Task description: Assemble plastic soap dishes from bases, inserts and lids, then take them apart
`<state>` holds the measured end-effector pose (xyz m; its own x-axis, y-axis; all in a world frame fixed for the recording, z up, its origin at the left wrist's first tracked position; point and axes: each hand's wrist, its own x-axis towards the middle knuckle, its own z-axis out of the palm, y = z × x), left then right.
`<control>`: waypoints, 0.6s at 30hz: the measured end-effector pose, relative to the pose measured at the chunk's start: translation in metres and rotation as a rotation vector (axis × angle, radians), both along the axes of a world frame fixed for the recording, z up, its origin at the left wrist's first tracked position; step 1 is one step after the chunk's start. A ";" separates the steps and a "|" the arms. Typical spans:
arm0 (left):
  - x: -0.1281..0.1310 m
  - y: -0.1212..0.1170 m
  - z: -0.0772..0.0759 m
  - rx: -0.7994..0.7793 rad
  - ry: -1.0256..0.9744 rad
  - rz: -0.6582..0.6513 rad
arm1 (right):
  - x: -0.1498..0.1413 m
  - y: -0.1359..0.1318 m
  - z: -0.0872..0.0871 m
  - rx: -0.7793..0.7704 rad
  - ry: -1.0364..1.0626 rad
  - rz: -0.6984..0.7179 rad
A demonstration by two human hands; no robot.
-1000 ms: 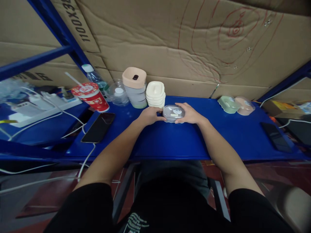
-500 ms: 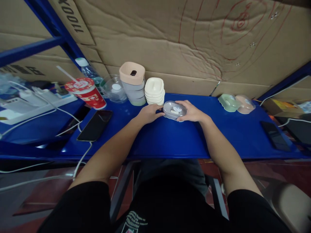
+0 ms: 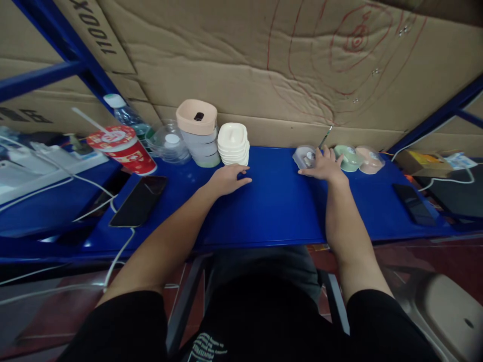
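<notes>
My right hand [image 3: 325,166] is closed around the right side of a small grey dish with a clear lid [image 3: 304,157], its thumb at the front edge and some fingertips behind. The dish rests on the blue table, just left of a green lidded dish [image 3: 349,157] and a peach lidded dish [image 3: 371,161]. My left hand [image 3: 229,179] hovers over or rests on the table, holding nothing, with thumb and forefinger apart. Right behind it stands a stack of cream-coloured trays [image 3: 233,143]. Left of that is a stack of grey tubs [image 3: 203,147] topped by a peach tub [image 3: 196,118].
Clear plastic lids [image 3: 170,143], a red drink cup with a straw [image 3: 126,151] and a bottle [image 3: 128,113] stand at the left. One phone [image 3: 139,201] lies at the left, another [image 3: 413,203] at the right. Cardboard [image 3: 234,60] backs the blue table [image 3: 264,211].
My right hand has carried the grey dish from the table's middle rightward to beside the green one. My left hand has come off the dish and stays near the cream stack.
</notes>
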<state>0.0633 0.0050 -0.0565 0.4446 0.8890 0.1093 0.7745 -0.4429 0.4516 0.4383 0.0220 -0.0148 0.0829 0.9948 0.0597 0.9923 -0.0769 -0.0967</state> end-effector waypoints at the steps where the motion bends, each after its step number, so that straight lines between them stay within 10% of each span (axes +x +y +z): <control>1: 0.000 0.000 0.000 -0.001 0.001 -0.004 | -0.001 -0.001 0.001 0.031 -0.024 0.013; 8: -0.001 0.002 -0.004 0.043 -0.027 -0.030 | -0.034 0.013 -0.025 0.237 0.324 0.478; 18: 0.002 -0.006 0.011 0.210 -0.242 0.204 | 0.007 0.049 -0.053 0.387 0.645 0.034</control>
